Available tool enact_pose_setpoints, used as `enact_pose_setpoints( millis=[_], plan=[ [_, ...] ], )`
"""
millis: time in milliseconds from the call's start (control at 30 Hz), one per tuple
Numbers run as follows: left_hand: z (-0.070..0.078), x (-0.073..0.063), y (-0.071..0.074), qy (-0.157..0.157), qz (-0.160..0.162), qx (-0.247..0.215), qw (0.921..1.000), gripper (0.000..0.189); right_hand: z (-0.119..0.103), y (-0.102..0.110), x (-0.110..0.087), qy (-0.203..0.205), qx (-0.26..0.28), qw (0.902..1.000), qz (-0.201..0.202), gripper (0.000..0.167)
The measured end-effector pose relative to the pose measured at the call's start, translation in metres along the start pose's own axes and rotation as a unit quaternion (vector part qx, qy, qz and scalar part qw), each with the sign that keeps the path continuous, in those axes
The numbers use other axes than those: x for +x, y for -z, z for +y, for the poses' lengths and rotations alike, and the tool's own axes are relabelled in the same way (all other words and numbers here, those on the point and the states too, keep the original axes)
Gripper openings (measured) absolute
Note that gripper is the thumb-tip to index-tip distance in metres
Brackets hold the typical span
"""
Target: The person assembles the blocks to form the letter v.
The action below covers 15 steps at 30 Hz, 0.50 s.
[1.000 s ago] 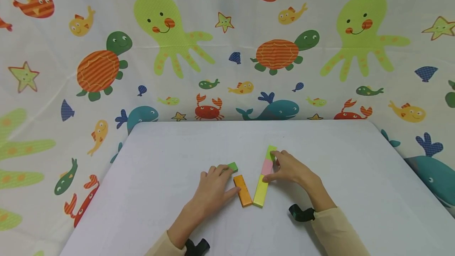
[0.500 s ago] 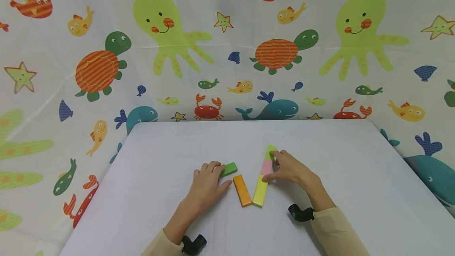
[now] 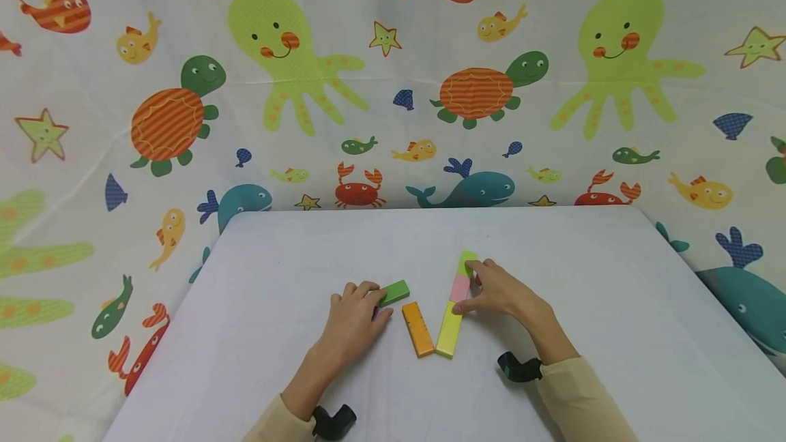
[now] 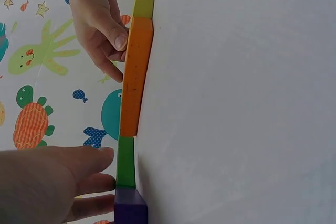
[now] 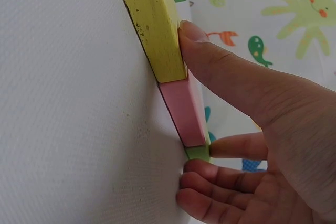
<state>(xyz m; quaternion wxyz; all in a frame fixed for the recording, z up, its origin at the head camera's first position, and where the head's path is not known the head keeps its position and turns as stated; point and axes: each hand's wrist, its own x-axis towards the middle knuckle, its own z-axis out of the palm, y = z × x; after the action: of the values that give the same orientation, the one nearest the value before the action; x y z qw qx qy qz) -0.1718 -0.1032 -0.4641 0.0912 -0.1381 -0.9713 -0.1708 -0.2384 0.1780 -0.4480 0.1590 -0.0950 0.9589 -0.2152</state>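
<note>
A V-like arrangement of wooden blocks lies on the white table. Its right arm is a row of yellow [image 3: 449,334], pink [image 3: 460,287] and light green [image 3: 467,261] blocks. My right hand [image 3: 506,292] spans this row, the thumb touching the yellow block and the index finger at the light green one. An orange block [image 3: 418,330] meets the yellow block's lower end. Beyond it sits a green block [image 3: 395,292], with a purple block [image 4: 130,209] at its left end, mostly hidden in the head view. My left hand [image 3: 353,322] rests at these two, thumb apart from the green block.
A white-covered table [image 3: 295,251] surrounds the blocks. Behind it hangs a cloth [image 3: 417,53] printed with sea animals. Black wrist-worn devices sit at the left wrist [image 3: 334,421] and the right wrist [image 3: 519,367].
My left hand has moved left, away from the orange block, uncovering more of the green block and a bit of purple. My right hand and the blocks in its row look still.
</note>
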Motion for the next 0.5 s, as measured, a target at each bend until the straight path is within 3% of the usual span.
enact_pose_setpoints(
  millis=[500],
  plan=[
    [-0.0038, 0.0006, 0.0025, -0.007, -0.004, 0.028, 0.9996, 0.029, -0.0006, -0.0007, -0.0012, 0.002, -0.010, 0.9999, 0.005, 0.103]
  ],
)
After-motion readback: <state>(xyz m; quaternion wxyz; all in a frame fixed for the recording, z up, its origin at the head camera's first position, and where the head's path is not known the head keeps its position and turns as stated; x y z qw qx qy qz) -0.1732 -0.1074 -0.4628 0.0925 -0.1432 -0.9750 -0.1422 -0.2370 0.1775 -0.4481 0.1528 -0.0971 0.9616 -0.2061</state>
